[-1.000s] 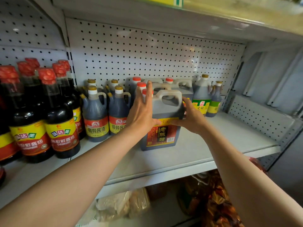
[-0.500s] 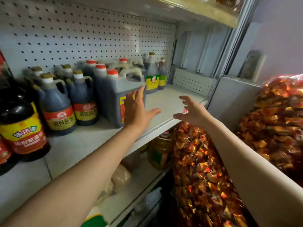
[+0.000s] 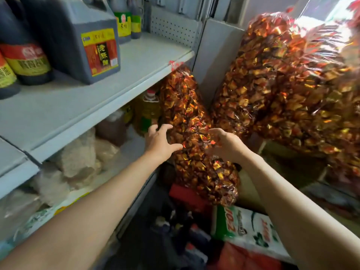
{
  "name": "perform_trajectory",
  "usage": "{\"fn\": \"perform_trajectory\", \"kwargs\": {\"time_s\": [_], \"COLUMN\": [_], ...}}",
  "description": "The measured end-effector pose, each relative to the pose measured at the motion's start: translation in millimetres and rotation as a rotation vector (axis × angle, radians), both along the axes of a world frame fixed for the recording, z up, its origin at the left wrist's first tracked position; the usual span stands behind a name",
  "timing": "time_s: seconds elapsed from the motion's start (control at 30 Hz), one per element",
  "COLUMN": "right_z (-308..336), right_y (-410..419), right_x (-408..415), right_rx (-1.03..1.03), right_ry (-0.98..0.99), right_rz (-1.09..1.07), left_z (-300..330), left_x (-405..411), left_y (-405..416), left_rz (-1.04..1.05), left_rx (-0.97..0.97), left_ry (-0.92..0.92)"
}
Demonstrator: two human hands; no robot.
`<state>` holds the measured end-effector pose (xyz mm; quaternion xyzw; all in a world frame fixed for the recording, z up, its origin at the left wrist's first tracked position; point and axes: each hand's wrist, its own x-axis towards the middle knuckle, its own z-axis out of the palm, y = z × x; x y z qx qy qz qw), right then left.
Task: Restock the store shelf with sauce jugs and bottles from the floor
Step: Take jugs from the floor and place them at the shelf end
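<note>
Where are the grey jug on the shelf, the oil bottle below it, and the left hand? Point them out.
grey jug (image 3: 78, 22): head view, bare grey side above its label.
oil bottle (image 3: 150, 106): head view, yellow shoulder under the cap.
left hand (image 3: 158, 142): head view, back of hand.

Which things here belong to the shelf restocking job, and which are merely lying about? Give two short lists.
Part of the job:
- grey sauce jug on the shelf
- dark sauce bottles beside it
- left hand and right hand, both holding nothing

Lying about:
- bags of foil-wrapped sweets
- oil bottle on the lower shelf
- white and green sack
</note>
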<state>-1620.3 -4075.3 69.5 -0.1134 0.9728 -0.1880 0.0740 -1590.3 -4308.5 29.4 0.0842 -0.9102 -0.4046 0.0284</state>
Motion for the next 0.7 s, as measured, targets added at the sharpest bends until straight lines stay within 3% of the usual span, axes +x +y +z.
{"fn": "perform_trajectory", "kwargs": {"time_s": [0.2,0.37,0.7], "right_z": [-34,-79,-299], "right_y": [63,117,193], "right_x": [37,65,133], "right_rx": [0.005,-0.102,-0.306], "right_ry": [-0.061,-0.17,-0.412], "right_rz": [-0.072,-0.15,-0.451], "left_z": [-26,-74,-266], "left_x": [19,38,83], "left_y": [49,97,169], "left_rz": [-0.071,-0.094,-0.172], "left_rx": [-0.028,-0.03,0.005], "left_ry": [-0.077,-0.243,-0.603]}}
